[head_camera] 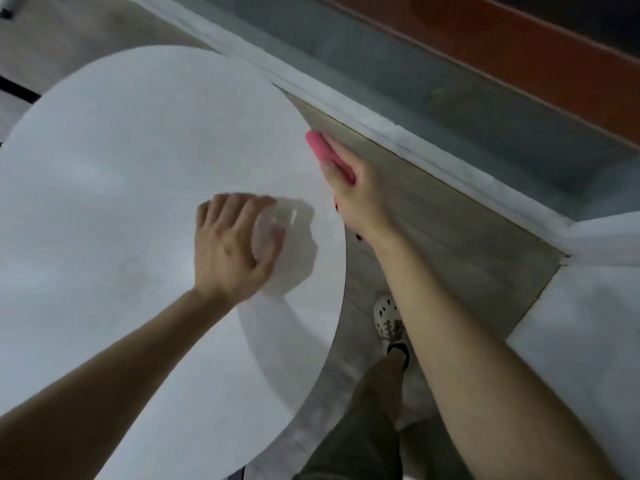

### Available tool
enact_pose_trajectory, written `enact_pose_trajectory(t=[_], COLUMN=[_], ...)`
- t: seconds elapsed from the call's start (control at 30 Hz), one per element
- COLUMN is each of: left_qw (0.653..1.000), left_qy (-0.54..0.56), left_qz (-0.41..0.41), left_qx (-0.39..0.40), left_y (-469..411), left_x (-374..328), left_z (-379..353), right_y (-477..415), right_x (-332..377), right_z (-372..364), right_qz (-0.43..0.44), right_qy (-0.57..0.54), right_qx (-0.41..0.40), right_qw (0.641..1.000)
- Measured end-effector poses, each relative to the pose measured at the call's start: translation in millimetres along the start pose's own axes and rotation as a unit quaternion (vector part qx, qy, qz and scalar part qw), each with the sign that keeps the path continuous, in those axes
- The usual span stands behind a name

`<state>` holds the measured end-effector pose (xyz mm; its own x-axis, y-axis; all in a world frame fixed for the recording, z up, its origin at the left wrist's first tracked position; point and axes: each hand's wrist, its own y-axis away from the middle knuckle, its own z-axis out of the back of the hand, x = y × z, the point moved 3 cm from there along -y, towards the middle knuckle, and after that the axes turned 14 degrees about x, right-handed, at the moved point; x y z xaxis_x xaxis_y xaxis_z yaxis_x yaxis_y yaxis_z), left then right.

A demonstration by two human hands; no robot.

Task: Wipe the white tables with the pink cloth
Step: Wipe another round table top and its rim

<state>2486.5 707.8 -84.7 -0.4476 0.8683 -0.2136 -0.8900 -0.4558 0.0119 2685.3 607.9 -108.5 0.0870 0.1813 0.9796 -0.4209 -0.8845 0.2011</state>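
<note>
A round white table point(131, 174) fills the left and middle of the head view. My right hand point(356, 192) grips a folded pink cloth point(320, 145) against the table's right rim, with the cloth's end sticking out beyond the fingers. My left hand point(232, 244) lies on the tabletop near its right edge, fingers curled round a clear, see-through object point(277, 223); the blur keeps me from telling what it is. A pale shadow spreads under that hand.
Right of the table runs a strip of wooden floor point(433, 216), bounded by a white sill point(381, 123) and a glass pane. A white surface point(588, 341) stands at the right edge. My leg and white clog point(388, 323) are below the table rim.
</note>
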Motion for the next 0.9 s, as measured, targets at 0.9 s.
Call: enact_pose_trajectory(t=[0.9], left_qw=[0.949], left_qy=[-0.041], left_qz=[0.309], left_qx=[-0.036], left_y=[-126], left_x=[56], left_z=[-19], right_y=[-156], right_x=[39], right_z=[2], right_qz=[0.061], right_qy=[0.093], right_qx=[0.135], right_qw=[0.985])
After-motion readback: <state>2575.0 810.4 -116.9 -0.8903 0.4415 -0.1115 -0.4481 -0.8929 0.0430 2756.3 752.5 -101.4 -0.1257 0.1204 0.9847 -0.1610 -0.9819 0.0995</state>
